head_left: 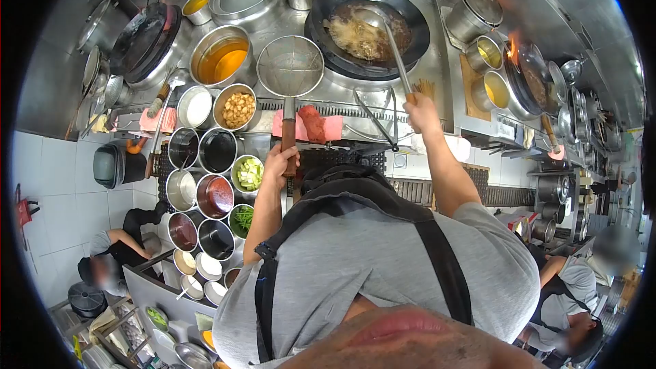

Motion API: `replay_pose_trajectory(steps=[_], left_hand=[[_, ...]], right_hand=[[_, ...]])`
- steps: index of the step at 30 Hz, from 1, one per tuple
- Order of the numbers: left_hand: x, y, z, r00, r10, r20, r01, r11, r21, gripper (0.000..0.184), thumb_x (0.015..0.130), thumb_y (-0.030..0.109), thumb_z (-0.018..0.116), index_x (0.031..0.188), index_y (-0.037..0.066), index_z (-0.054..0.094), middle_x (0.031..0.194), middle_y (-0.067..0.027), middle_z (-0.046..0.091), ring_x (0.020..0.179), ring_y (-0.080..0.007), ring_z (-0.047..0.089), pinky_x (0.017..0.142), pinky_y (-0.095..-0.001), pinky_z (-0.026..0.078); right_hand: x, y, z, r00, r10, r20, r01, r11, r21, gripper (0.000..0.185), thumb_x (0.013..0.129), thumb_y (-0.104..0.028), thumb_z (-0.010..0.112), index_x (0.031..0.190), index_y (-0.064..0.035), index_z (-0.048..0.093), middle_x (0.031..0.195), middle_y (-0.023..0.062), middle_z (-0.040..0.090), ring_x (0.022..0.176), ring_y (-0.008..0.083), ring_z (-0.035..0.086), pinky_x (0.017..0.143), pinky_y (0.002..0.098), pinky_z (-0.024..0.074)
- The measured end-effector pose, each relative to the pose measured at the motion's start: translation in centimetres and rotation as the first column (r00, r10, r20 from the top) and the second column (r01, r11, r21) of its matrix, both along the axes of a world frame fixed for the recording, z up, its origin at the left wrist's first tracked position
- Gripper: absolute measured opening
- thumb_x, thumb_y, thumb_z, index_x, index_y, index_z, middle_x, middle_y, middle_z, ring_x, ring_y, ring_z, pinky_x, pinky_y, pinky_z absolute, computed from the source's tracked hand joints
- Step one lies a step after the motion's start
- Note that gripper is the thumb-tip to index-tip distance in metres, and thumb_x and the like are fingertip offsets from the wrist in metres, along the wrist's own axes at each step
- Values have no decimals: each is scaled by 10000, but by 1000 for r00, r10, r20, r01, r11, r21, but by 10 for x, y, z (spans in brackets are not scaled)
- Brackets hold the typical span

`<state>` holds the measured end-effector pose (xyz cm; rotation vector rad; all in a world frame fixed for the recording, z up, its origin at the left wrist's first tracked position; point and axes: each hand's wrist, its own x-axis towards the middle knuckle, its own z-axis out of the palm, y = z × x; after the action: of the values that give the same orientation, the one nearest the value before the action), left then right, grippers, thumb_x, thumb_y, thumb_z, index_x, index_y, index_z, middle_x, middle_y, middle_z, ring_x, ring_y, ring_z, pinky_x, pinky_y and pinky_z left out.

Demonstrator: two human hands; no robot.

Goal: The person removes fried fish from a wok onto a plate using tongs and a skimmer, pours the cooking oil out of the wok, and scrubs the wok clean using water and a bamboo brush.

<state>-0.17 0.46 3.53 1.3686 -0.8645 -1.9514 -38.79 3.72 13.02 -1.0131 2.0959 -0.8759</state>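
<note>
My right hand [422, 111] is closed around the handle of a long ladle [395, 55]. The ladle's bowl rests in a black wok [418, 33], among pale, stringy food [357, 37] in dark bubbling liquid. My left hand [279, 164] grips the wooden handle of a round mesh strainer [290, 65]. That strainer is held level to the left of the wok, beside a pot of orange-brown liquid [223, 60], and nothing lies in its mesh. Below the strainer, a red cloth [311, 124] lies on the stove's front edge.
Several seasoning pots stand at my left, among them a pot of red sauce [214, 196] and chopped green vegetables [249, 173]. A metal rack [377, 119] sits before the wok. Flames [513, 49] rise at another wok on the right. One person [123, 253] is at lower left, another [570, 294] at lower right.
</note>
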Motion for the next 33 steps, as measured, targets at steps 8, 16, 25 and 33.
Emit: replay_pose_trajectory(steps=[8, 16, 25, 33], left_hand=[[-2, -3, -9, 998, -4, -59, 4, 1000, -7, 142, 861, 90, 613, 957, 25, 531, 715, -64, 590, 559, -157, 565, 523, -280, 467], [-9, 6, 18, 999, -6, -44, 7, 1000, 26, 141, 859, 100, 622, 945, 30, 535, 708, -56, 585, 553, -149, 566, 515, -280, 467], [-13, 17, 39, 998, -51, -47, 55, 995, 81, 152, 863, 121, 621, 941, 21, 537, 718, -61, 585, 563, -150, 568, 513, -275, 455], [-11, 25, 61, 993, -91, -74, 99, 989, 113, 147, 868, 115, 608, 944, 16, 531, 732, -57, 575, 588, -147, 567, 536, -272, 454]], right_hand=[[10, -41, -20, 982, 40, 185, -38, 999, -11, 184, 779, -129, 596, 854, 38, 611, 595, 96, 594, 457, 180, 592, 439, 340, 474], [17, -28, -22, 904, 47, 424, -25, 998, -59, 134, 781, -92, 613, 862, 14, 596, 634, 53, 570, 447, 145, 540, 410, 301, 427], [36, 18, 0, 856, 84, 510, -64, 996, -55, 106, 811, -72, 605, 874, 7, 575, 630, 34, 543, 436, 120, 509, 395, 270, 397], [56, 47, 18, 886, 83, 456, -64, 996, -58, 87, 828, -86, 592, 789, -20, 550, 575, 29, 524, 436, 106, 502, 399, 259, 391]])
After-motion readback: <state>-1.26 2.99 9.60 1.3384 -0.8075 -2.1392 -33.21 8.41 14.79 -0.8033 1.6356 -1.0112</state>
